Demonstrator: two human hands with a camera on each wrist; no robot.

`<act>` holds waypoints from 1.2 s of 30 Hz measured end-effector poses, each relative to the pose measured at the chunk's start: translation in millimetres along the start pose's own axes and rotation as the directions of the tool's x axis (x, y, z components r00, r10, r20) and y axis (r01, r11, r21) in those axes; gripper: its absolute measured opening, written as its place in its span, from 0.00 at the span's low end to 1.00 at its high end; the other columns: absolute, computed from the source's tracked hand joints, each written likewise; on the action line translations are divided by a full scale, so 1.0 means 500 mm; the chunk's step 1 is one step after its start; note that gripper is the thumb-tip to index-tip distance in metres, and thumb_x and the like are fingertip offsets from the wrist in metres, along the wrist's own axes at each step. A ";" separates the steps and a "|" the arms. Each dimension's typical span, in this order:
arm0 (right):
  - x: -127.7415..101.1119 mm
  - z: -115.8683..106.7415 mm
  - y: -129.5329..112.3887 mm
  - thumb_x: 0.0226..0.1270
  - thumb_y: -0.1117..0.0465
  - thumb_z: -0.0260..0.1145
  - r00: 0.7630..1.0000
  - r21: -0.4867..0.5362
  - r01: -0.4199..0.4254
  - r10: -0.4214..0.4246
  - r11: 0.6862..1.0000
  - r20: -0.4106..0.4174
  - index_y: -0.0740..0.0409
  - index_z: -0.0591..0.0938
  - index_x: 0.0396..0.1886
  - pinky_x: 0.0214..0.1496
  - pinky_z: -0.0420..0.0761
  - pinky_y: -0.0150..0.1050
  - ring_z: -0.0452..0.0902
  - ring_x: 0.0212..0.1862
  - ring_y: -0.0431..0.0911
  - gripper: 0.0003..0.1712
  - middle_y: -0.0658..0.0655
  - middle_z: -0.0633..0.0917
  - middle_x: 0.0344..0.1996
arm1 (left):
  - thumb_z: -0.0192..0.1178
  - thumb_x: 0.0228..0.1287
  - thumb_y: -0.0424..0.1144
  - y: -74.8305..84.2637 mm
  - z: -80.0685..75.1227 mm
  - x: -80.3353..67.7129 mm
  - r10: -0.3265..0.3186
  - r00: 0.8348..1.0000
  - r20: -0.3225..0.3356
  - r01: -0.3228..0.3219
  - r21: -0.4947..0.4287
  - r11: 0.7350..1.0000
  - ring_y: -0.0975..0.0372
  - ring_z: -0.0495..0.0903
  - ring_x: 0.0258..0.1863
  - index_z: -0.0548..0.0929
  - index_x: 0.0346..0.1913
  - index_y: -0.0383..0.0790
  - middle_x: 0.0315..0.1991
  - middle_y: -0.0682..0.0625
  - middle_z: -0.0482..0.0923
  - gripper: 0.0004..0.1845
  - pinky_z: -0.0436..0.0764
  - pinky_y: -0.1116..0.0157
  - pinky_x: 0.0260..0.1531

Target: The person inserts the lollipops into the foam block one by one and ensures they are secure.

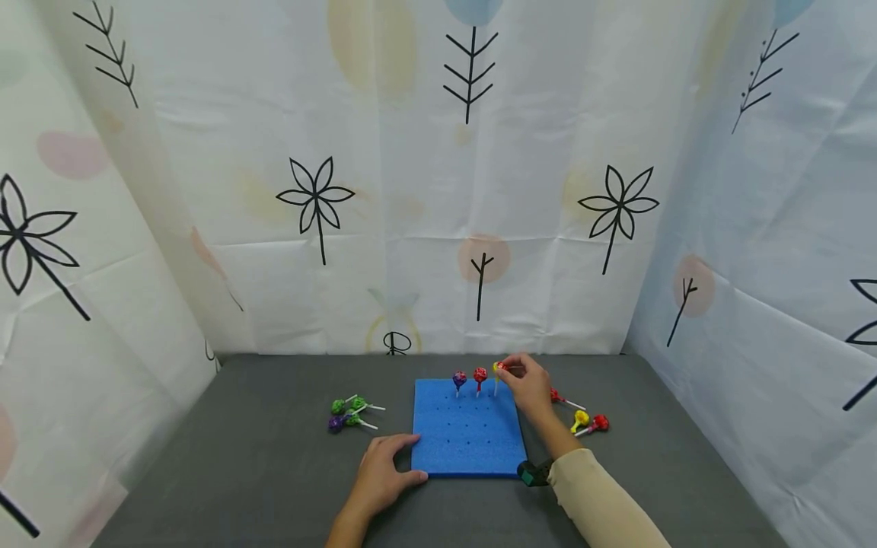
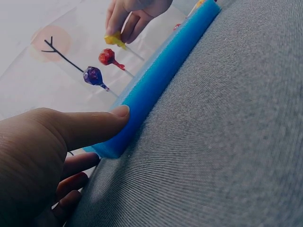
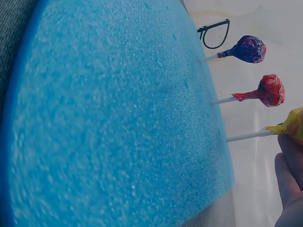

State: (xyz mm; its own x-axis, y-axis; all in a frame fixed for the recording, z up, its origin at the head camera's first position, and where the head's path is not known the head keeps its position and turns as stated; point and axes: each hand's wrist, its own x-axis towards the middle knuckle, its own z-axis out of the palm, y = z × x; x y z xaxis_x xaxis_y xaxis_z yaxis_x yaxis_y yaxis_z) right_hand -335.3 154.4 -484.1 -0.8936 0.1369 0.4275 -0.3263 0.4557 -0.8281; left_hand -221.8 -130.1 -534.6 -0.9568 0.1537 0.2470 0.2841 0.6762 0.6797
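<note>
A blue foam board (image 1: 469, 457) with rows of small holes lies flat. Along its far edge stand a purple lollipop (image 1: 460, 378) and a red lollipop (image 1: 480, 374), upright on their sticks. My right hand (image 1: 529, 387) pinches a yellow lollipop (image 2: 113, 39) by its wrapped head, beside the red one. Its white stick (image 3: 248, 136) reaches down to the board's far edge; whether the tip is in a hole I cannot tell. My left hand (image 1: 384, 473) touches the board's near left corner, thumb (image 2: 94, 126) on the front side and fingers at the left side.
Left of the board lie several green lollipops (image 1: 359, 403) and a purple lollipop (image 1: 336, 423). Right of it lie red lollipops (image 1: 600, 422) and a yellow lollipop (image 1: 581, 418), near my right forearm. The grey tabletop (image 1: 274, 457) ends at a patterned cloth backdrop (image 1: 411, 289).
</note>
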 end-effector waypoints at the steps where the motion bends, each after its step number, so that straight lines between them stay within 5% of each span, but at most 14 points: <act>1: -0.001 0.002 0.000 0.59 0.63 0.74 1.000 0.004 -0.009 0.009 1.000 -0.003 0.61 0.82 0.38 0.44 0.82 0.48 0.84 0.43 0.53 0.10 0.58 0.86 0.37 | 0.77 0.43 0.50 0.000 0.000 0.000 0.000 1.000 0.000 0.000 0.000 1.000 0.50 0.70 0.55 0.83 0.55 0.45 0.55 0.47 0.79 0.32 0.68 0.43 0.52; 36: -0.014 0.014 0.013 0.60 0.64 0.73 0.999 -0.041 0.039 -0.037 0.998 0.038 0.58 0.83 0.37 0.47 0.79 0.50 0.81 0.42 0.51 0.08 0.56 0.85 0.35 | 0.77 0.43 0.50 0.000 0.001 0.002 -0.028 0.999 0.019 0.028 0.011 1.000 0.50 0.70 0.55 0.83 0.56 0.46 0.55 0.47 0.79 0.33 0.67 0.43 0.53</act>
State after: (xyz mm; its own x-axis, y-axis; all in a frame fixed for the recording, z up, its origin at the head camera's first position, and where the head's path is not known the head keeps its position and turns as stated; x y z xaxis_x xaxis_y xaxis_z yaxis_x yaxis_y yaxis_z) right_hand -333.4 150.2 -495.0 -0.8921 0.0860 0.4436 -0.3476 0.4966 -0.7954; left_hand -222.8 -129.6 -534.9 -0.9653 0.1484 0.2148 0.2568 0.6879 0.6788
